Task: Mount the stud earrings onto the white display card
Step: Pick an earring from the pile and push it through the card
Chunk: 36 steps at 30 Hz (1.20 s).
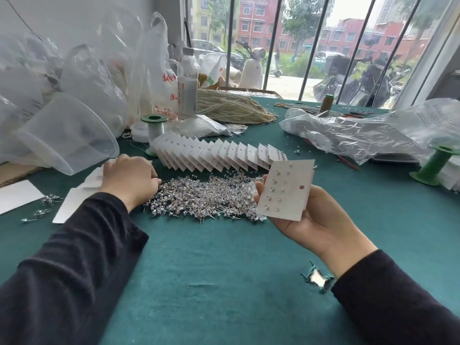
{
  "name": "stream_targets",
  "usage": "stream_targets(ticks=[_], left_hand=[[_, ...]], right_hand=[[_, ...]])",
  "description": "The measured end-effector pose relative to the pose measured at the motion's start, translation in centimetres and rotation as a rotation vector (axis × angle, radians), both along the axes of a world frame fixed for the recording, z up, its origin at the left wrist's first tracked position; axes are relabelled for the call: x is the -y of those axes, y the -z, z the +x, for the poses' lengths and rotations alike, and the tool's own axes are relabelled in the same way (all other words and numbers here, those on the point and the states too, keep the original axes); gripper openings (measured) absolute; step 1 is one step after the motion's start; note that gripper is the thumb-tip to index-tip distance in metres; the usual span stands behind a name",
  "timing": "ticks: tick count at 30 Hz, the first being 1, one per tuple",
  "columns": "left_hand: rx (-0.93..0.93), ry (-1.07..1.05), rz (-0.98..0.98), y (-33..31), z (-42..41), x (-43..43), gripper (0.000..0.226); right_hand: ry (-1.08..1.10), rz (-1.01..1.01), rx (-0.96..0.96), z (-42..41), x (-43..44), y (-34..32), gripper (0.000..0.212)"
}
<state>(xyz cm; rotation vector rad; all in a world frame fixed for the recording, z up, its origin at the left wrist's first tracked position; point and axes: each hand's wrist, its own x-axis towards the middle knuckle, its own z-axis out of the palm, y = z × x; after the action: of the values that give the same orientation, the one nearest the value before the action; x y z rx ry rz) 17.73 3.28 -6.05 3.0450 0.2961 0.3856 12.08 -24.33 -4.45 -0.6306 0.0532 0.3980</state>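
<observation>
From the head view, the right hand (314, 221) is gripping the white display card (285, 189), thumb curling over its left edge and fingers lying behind it. The card is tilting above the right end of the stud earrings (206, 197), which are lying heaped on the green table cloth (224, 270), and two columns of studs are already sitting in it. The left hand (129, 180) is resting at the heap's left edge with its fingers curled down; whether it is pinching a stud cannot be told. A fanned row of filled cards (216, 155) is bordering the heap's far side. Open cloth is lying between the two sleeves, with a tear (317, 277) showing near the right wrist. A plastic tub (67, 135) is crowding the left, crumpled bags (348, 130) and a green spool (435, 165) the right. Barred windows (323, 46) are closing off the back.
</observation>
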Motion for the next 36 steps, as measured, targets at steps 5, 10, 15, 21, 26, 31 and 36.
stream_targets(ticks=[5, 10, 15, 21, 26, 31, 36], left_hand=[[0.033, 0.029, -0.019, -0.3, -0.2, 0.3, 0.014], [-0.018, 0.122, -0.110, -0.5, -0.5, 0.0, 0.011], [0.018, 0.147, -0.143, -0.9, -1.0, 0.4, 0.008], [0.124, 0.134, -0.288, -1.7, -1.4, 0.8, 0.008], [0.006, 0.226, -0.486, -2.4, -2.0, 1.8, 0.015], [-0.014, 0.259, -0.557, -2.8, -2.6, 2.1, 0.018], [-0.014, 0.303, -0.837, -3.0, -2.6, 2.0, 0.015]], right_hand=[[-0.052, 0.009, -0.013, -0.1, -0.1, 0.1, 0.037], [-0.077, 0.007, -0.019, 0.1, -0.1, 0.4, 0.037], [-0.094, -0.002, -0.019, 0.1, -0.1, 0.4, 0.038], [-0.154, -0.019, -0.004, -0.3, -0.3, 0.3, 0.033], [-0.167, -0.049, -0.004, -0.3, -0.4, 0.3, 0.034], [-0.170, -0.070, 0.001, -0.3, -0.4, 0.3, 0.034], [-0.168, -0.075, 0.006, -0.2, -0.4, 0.5, 0.033]])
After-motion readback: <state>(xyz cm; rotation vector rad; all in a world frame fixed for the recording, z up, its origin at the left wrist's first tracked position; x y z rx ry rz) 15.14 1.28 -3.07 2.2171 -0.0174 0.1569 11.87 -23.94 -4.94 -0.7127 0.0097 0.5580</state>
